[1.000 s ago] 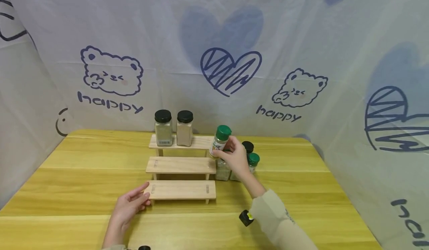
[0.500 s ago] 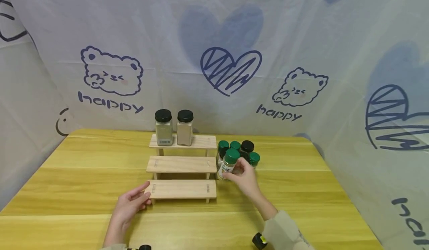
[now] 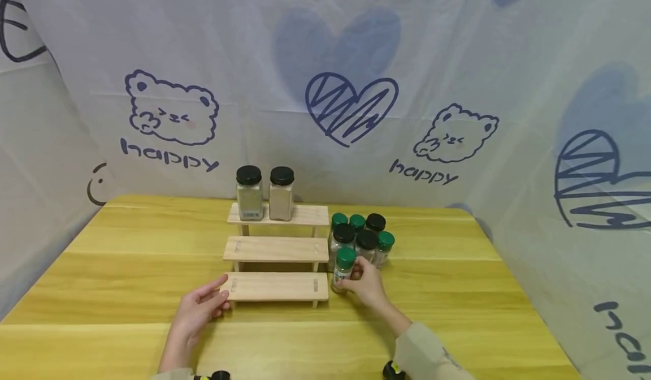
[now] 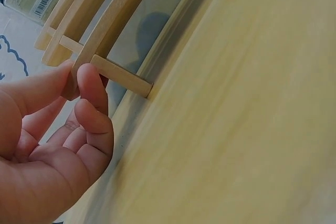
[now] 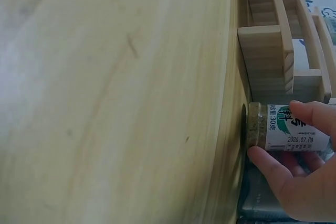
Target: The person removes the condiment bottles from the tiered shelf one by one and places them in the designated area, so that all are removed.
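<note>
A three-step wooden rack (image 3: pixel 277 285) stands at mid-table. My left hand (image 3: pixel 198 306) pinches the left end of its lowest shelf; in the left wrist view the thumb and fingers (image 4: pixel 93 90) close on that shelf's corner. To the right of the rack, my right hand (image 3: pixel 370 285) grips a small green-capped spice jar (image 3: pixel 342 275) by its body. That jar is upright at the table surface, beside the bottom shelf's right end. Its white label (image 5: pixel 294 127) shows in the right wrist view; the cap is out of that view.
Two black-capped jars (image 3: pixel 250 199) stand on the left of the top shelf. Right of the rack is a tight cluster of black- and green-capped jars (image 3: pixel 366 244), just behind the held jar. A printed cloth (image 3: pixel 285 114) hangs behind the table.
The right hand has brought the green-capped jar down from near the top shelf, toward me, to the table in front of the other jars. My left hand has kept its place.
</note>
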`<state>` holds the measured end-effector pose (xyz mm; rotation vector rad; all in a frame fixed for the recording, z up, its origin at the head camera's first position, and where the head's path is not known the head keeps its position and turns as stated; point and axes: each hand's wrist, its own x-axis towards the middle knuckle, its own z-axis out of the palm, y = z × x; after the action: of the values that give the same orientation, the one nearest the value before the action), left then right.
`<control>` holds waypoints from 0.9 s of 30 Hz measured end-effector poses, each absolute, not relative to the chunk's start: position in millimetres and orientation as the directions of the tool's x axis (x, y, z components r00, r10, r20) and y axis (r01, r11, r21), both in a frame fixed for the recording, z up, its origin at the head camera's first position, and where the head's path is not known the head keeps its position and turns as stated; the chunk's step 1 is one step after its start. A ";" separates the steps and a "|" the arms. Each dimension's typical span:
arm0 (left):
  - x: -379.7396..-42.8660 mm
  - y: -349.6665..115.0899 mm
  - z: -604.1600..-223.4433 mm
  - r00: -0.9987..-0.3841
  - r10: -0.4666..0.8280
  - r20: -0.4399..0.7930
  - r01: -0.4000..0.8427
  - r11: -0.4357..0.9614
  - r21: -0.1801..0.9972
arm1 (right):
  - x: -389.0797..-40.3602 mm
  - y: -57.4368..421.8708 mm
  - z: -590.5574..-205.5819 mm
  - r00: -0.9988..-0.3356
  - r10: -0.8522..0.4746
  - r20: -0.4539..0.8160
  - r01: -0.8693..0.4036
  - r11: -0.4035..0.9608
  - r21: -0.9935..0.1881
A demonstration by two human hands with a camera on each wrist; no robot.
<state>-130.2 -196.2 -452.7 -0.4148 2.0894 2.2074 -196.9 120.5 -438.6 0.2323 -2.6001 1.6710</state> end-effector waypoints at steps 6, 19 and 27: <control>-130.2 -196.7 -453.5 -0.961 -0.134 -0.244 -0.235 -0.076 0.969 | -198.6 121.1 -440.6 -0.988 -0.103 0.111 -0.145 0.436 -0.888; -131.4 -197.1 -453.3 -0.959 -0.136 -0.249 -0.239 -0.083 0.967 | -195.6 124.6 -440.7 -0.986 -0.108 0.127 -0.163 0.468 -0.868; -131.0 -196.5 -453.8 -0.960 -0.137 -0.245 -0.236 -0.080 0.968 | -192.2 135.6 -416.6 -0.981 -0.127 0.146 -0.191 0.507 -0.841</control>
<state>-131.0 -196.5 -453.8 -0.4231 2.0829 2.2194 -192.2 135.6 -416.6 0.2821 -2.6699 1.5028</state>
